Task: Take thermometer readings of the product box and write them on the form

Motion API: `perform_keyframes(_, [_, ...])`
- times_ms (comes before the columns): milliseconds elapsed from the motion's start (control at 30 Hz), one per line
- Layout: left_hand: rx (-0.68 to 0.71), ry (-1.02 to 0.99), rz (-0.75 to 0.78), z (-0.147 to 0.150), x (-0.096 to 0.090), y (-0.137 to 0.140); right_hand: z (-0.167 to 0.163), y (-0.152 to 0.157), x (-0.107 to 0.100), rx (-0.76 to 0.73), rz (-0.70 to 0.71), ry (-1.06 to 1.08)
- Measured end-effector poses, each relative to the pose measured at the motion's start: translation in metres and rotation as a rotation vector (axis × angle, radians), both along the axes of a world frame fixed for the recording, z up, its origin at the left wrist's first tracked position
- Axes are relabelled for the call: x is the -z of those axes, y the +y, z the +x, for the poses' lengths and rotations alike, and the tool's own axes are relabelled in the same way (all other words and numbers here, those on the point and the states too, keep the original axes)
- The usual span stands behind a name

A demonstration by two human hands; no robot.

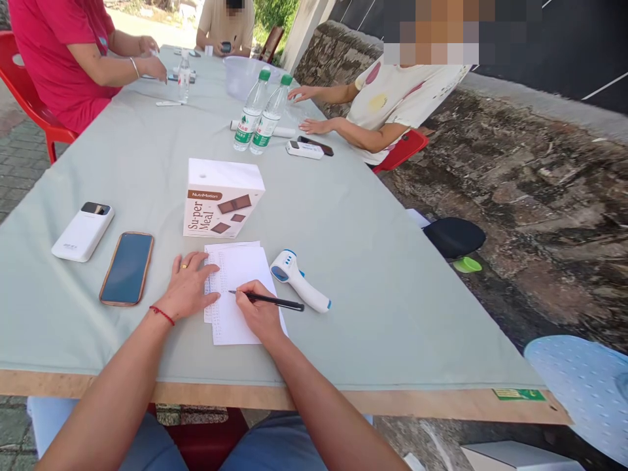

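Observation:
My right hand [259, 311] grips a black pen [277, 301], its tip on a white sheet of paper [245, 326] lying over another sheet. Small written marks run down the left side of the paper. Fingers spread, my left hand [192, 286] rests at the paper's left edge. Right of the paper lies a white and blue infrared thermometer [304, 284]. Just beyond the sheets stands a white box [220, 203] with chocolate pictures. To the left of my left hand lie a smartphone [126, 268] in a brown case and a white power bank [83, 232].
Two green-capped water bottles [255, 111] stand beyond the box, near another power bank [305, 150] and a dark phone. Farther off are a third bottle [184, 78] and a translucent basin [238, 75]. Several people sit around the cloth-covered table [392, 314]. A stone wall [515, 196] rises at right.

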State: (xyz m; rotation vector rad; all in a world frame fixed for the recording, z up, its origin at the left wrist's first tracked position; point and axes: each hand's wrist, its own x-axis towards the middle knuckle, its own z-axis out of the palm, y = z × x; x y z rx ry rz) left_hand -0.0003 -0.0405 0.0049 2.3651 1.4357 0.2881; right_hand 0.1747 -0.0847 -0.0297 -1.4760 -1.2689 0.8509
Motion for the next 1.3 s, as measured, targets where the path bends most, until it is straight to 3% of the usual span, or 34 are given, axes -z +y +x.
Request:
perform_keyframes(367, [0.003, 0.012, -0.022, 0.000, -0.003, 0.000, 0.001, 0.000, 0.000, -0.001, -0.010, 0.026])
perform_keyframes(633, [0.066, -0.013, -0.070, -0.006, -0.001, 0.001, 0.006, -0.006, -0.002, 0.129, 0.132, 0.055])
perform_keyframes(733, [0.062, 0.001, -0.078, -0.006, -0.001, 0.001, 0.008, -0.006, 0.000, 0.152, 0.224, -0.045])
perform_keyframes(867, [0.058, 0.009, -0.087, -0.006, -0.002, 0.001, 0.018, 0.001, 0.006, 0.049, 0.407, -0.296])
perform_keyframes(1033, [0.042, -0.052, -0.102, -0.012, 0.000, 0.002, 0.029, 0.013, 0.022, -0.014, 0.417, -0.681])
perform_keyframes(1100, [-0.020, -0.153, -0.121, -0.017, 0.001, 0.006, 0.032, 0.015, 0.025, -0.060, 0.430, -0.797])
perform_keyframes(1167, [-0.184, -0.301, -0.137, -0.023, 0.001, 0.015, 0.039, 0.017, 0.024, -0.084, 0.460, -0.856])
perform_keyframes(1233, [-0.435, -0.458, -0.123, -0.027, -0.001, 0.031, 0.050, 0.018, 0.018, 0.003, 0.447, -0.872])
perform_keyframes(1300, [-0.604, -0.618, -0.080, -0.028, -0.005, 0.053, 0.065, 0.018, 0.010, 0.162, 0.292, -0.893])
